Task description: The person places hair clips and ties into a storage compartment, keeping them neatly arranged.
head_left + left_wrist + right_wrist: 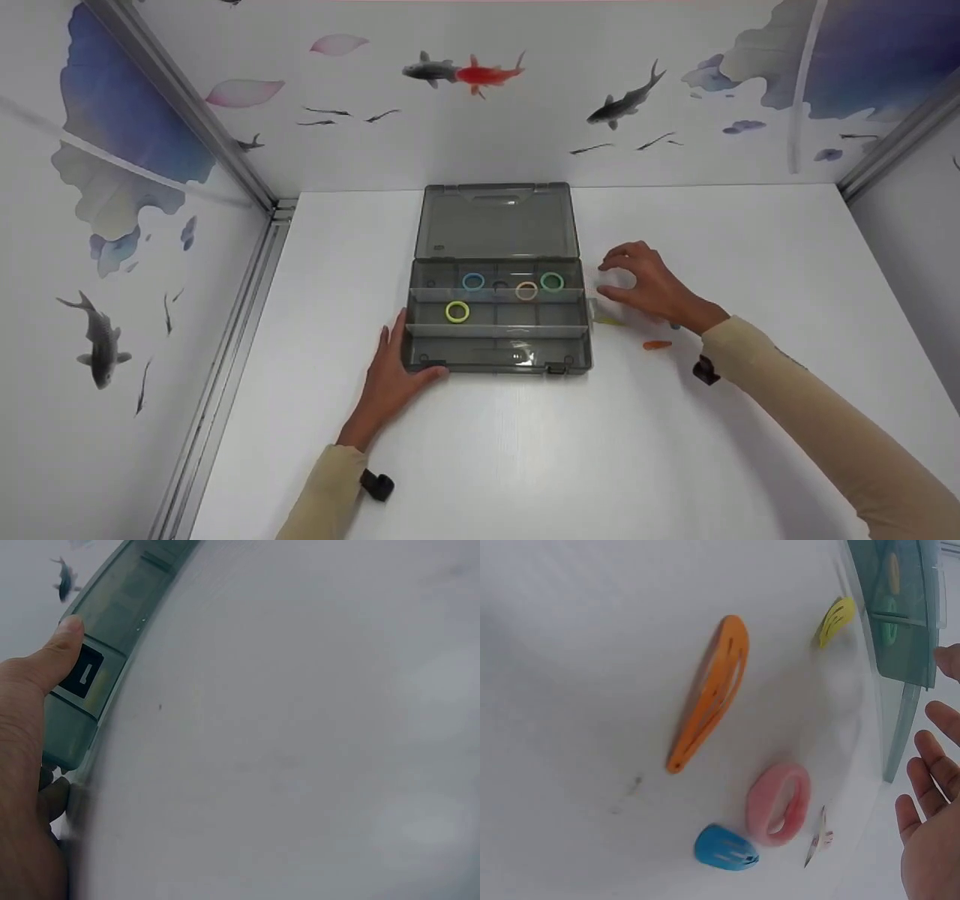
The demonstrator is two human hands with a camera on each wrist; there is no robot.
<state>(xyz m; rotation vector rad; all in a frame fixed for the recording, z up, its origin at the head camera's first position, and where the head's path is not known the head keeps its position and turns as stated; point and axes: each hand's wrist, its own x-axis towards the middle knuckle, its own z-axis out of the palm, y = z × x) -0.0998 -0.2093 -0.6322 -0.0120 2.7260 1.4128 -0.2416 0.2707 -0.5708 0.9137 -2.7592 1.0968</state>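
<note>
An open grey see-through compartment box (487, 352) stands on the table, its lid (499, 225) folded back. My left hand (390, 386) grips its front left corner, thumb along the front wall. Blue (465, 282), beige (517, 292) and green (543, 282) hair ties lie in the back row. A yellow hair tie (448, 312) is in the middle row. My right hand (649, 281) hovers right of the box with fingers bent and apart, holding nothing. Below it in the right wrist view lie an orange snap hair clip (709, 694) and a yellow one (836, 619).
On the table right of the box also lie a pink hair tie (759, 810), a blue hair clip (724, 847) and a small whitish clip (821, 838). A back wall (525, 142) printed with fish and metal-framed side panels (247, 300) enclose the table.
</note>
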